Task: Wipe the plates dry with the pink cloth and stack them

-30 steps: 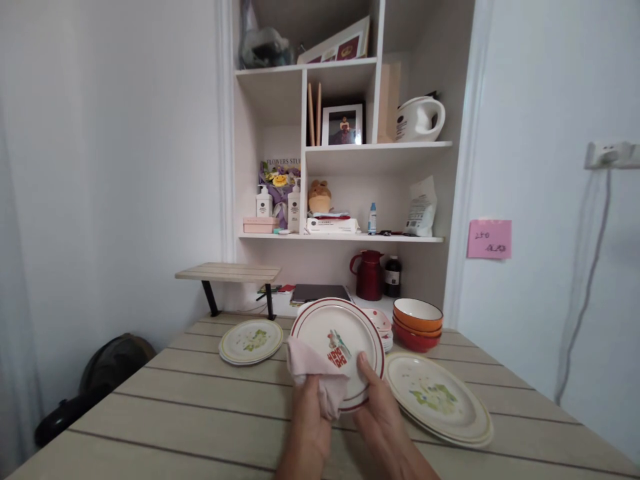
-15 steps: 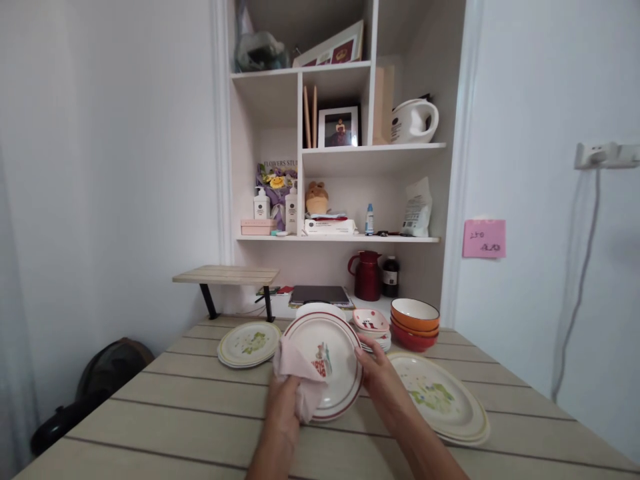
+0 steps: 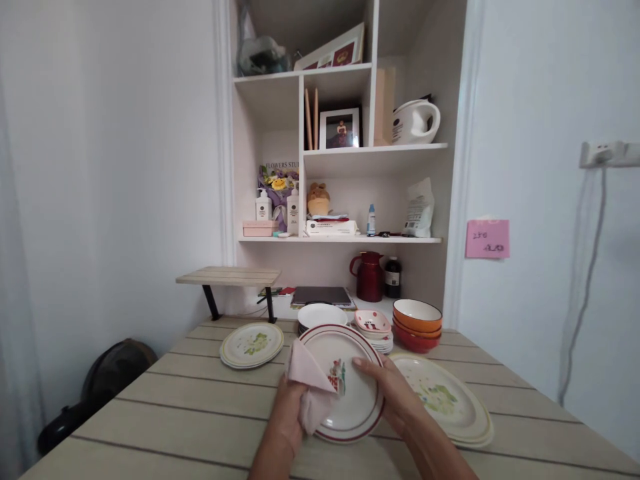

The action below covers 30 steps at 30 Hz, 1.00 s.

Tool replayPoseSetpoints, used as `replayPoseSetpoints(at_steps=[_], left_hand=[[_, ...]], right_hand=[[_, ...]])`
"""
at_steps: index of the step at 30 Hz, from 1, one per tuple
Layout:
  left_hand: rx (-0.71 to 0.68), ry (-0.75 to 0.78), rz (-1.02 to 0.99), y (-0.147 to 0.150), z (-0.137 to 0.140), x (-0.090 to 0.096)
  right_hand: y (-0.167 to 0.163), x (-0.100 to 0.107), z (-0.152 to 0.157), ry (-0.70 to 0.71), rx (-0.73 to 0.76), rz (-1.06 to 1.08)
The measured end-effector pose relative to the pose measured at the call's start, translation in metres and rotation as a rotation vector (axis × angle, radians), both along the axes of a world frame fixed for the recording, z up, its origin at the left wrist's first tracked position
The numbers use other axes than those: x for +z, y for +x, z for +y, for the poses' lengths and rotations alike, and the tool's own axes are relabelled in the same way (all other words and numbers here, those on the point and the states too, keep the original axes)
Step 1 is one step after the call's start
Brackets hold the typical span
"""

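Between my hands is a white plate (image 3: pixel 350 417) with dark red rings and a small printed picture, tilted toward me above the table. My left hand (image 3: pixel 290 403) is closed on a pale pink cloth (image 3: pixel 313 383), which folds over the plate's left rim. My right hand (image 3: pixel 393 390) grips the plate's right side, the thumb lying on its face and the other fingers hidden behind. Just beyond the plate stand a stack of white bowls (image 3: pixel 323 313) and a stack of small pink-patterned dishes (image 3: pixel 373 323).
Two stacks of green-patterned plates lie on the table, round plates (image 3: pixel 253 343) at left and oval plates (image 3: pixel 445 400) at right. Orange and red bowls (image 3: pixel 417 323) stand at the back right. A small raised shelf (image 3: pixel 230 275) is at the back left, near a red jug (image 3: pixel 370 277).
The plate has come lower and slightly right, showing more of the white bowls behind. My right thumb has moved from the rim onto the plate's face. The cloth has shifted along with the plate.
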<state>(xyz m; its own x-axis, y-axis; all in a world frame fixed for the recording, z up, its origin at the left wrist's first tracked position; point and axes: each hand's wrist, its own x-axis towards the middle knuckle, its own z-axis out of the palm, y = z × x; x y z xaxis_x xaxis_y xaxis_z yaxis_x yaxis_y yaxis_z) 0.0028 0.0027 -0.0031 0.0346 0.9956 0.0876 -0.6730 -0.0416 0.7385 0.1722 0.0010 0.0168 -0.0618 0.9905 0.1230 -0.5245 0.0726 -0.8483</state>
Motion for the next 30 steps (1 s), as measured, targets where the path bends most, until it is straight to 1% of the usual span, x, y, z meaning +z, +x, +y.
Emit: replayPoseSetpoints(at_steps=[2, 4, 7, 9, 10, 13, 16, 20, 23, 24, 26, 30], left_hand=[[0.052, -0.047, -0.026, 0.002, 0.006, -0.008], [0.114, -0.101, -0.067, 0.007, 0.013, -0.017], [0.123, -0.165, -0.093, 0.019, 0.021, -0.03], [0.13, -0.19, -0.1, 0.026, 0.023, -0.035], [0.132, -0.185, -0.109, 0.029, 0.024, -0.036], [0.122, -0.156, -0.138, 0.033, 0.022, -0.035], [0.115, -0.144, -0.156, 0.033, 0.02, -0.032], [0.13, -0.149, -0.148, 0.026, 0.019, -0.029], [0.214, -0.144, -0.115, 0.015, 0.02, -0.023], [0.244, -0.123, -0.098, 0.01, 0.021, -0.02], [0.251, -0.067, -0.042, 0.0, 0.021, -0.014], [0.18, 0.008, 0.048, -0.012, 0.018, -0.008]], right_hand=[[-0.006, -0.007, 0.006, 0.002, -0.074, 0.05], [-0.014, -0.016, 0.013, -0.02, -0.114, 0.133], [-0.025, -0.026, 0.018, -0.091, -0.217, 0.277], [-0.032, -0.031, 0.019, -0.125, -0.256, 0.346], [-0.034, -0.033, 0.018, -0.138, -0.253, 0.373], [-0.043, -0.035, 0.014, -0.179, -0.18, 0.436], [-0.051, -0.035, 0.011, -0.175, -0.108, 0.46], [-0.053, -0.034, 0.008, -0.148, -0.019, 0.438], [-0.044, -0.03, 0.008, -0.126, 0.057, 0.367], [-0.04, -0.027, 0.008, -0.121, 0.054, 0.335], [-0.029, -0.021, 0.007, -0.109, 0.011, 0.259], [-0.011, -0.004, 0.002, -0.06, -0.003, 0.107]])
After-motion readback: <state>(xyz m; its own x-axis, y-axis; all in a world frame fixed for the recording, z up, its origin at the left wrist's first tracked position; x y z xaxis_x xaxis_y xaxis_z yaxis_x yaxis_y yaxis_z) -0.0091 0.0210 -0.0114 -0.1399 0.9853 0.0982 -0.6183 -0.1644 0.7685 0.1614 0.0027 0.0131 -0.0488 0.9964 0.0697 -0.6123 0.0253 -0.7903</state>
